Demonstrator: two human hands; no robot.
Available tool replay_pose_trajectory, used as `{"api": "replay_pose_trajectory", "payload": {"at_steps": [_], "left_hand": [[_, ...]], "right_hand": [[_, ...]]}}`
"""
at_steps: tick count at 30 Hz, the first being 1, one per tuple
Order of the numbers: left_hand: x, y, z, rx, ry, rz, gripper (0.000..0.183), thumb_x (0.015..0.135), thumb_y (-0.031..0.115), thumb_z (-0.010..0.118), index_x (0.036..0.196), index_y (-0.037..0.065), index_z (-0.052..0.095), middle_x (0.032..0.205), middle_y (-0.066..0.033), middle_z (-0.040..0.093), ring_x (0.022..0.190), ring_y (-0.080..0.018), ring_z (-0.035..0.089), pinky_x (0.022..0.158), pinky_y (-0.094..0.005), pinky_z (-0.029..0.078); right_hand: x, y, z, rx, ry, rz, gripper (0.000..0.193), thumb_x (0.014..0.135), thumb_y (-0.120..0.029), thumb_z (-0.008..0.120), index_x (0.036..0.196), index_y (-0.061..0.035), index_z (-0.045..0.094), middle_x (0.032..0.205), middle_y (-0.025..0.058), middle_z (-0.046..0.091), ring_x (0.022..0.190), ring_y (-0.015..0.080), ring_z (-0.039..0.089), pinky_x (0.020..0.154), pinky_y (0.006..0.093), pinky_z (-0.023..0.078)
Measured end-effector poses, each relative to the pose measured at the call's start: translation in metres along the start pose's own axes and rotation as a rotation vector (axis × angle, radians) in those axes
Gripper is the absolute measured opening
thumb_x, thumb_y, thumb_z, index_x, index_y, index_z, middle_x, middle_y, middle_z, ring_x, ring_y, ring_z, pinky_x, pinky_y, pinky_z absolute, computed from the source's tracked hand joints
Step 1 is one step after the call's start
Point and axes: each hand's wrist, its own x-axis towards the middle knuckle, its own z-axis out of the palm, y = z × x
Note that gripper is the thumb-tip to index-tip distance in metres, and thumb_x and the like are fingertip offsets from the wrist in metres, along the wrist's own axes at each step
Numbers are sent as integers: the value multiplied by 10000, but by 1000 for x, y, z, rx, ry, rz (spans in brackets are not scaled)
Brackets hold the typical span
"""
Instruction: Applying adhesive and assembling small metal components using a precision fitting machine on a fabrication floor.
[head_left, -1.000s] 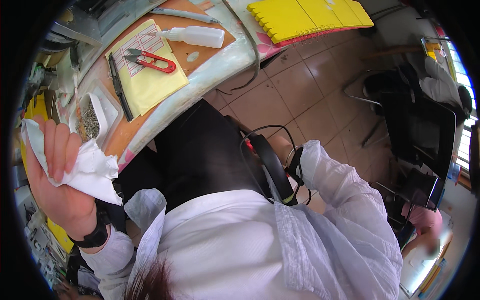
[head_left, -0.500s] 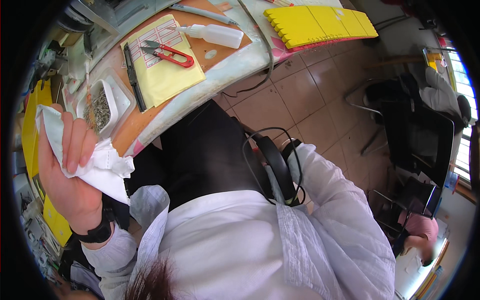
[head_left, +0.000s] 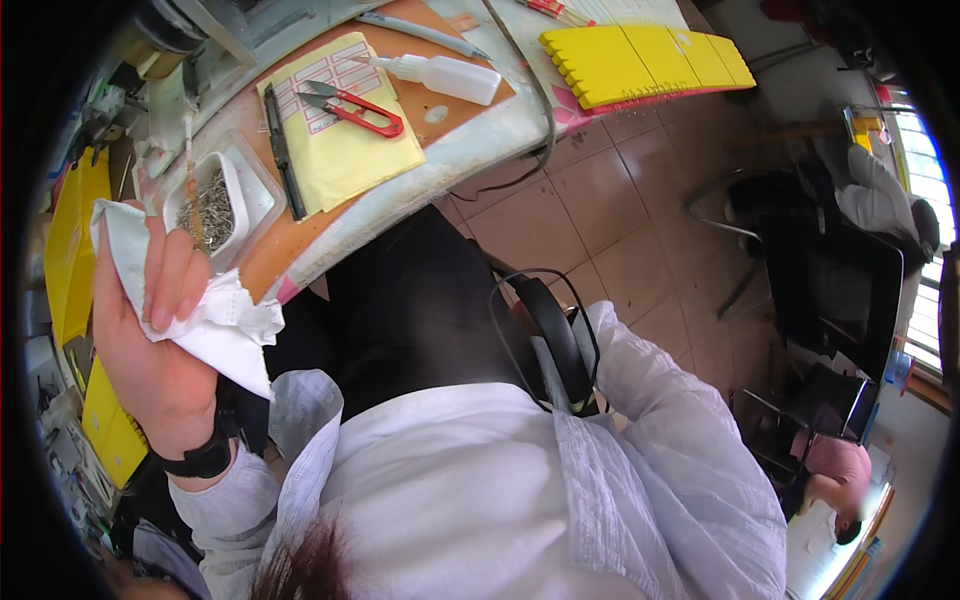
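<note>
My left hand [head_left: 160, 340], a black watch-like band on its wrist, is closed around a crumpled white tissue [head_left: 228, 325], whose loose end hangs below the fingers. Just beyond the knuckles sits a white tray [head_left: 236, 190] with many small metal pins and a brush. To its right lie a black utility knife [head_left: 283, 150] and red-handled thread snips [head_left: 368, 115], the snips on a yellow paper pad [head_left: 365, 170]. Of my right arm the white sleeve [head_left: 660, 370] shows; that hand's fingers are hidden behind a black padded loop [head_left: 553, 325] with a cable.
On the bench stand a white squeeze bottle [head_left: 455, 80] and a grey pen [head_left: 425, 33]. A yellow notched panel [head_left: 640, 65] juts over the bench edge, with a cable near it. Black chairs [head_left: 835, 290] and two other people are at the right.
The bench and the left hand with its tissue have shifted slightly right and down in view. My right forearm has drawn in, covering the wristband that showed before. The grip on the tissue is unchanged.
</note>
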Motion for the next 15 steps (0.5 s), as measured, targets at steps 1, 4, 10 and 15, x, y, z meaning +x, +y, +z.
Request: {"api": "replay_pose_trajectory", "payload": {"at_steps": [1,4,10,15], "left_hand": [[-3,1,-5,-32,-38,8,291,1063,245,334,1112,13,503,613,28,313,492,-48,285,488,-219,266],[-7,-10,12,-24,88,19,333,1051,281,368,1232,29,489,642,15,422,523,-80,382,512,-240,322],[-13,-11,44,-83,187,-65,512,1027,415,373,1398,66,424,1301,-231,556,1169,-334,571,956,-457,474],[-25,-9,41,-273,102,-81,485,1034,309,371,1399,-11,385,1347,-138,535,1231,-271,529,1055,-409,390]], "right_hand": [[7,-5,1,-4,-3,-19,201,876,-153,633,1011,-18,697,852,112,712,789,187,688,699,328,545],[-2,2,14,-17,-6,-97,200,877,-146,631,1017,-17,696,855,109,712,790,185,688,699,326,545],[-21,-25,-4,-39,-41,-256,200,879,-131,627,1028,-15,693,860,105,713,793,180,686,699,320,544],[22,-46,48,-25,-26,-283,201,880,-119,624,1037,-14,691,865,101,713,795,176,684,698,315,543]]}}
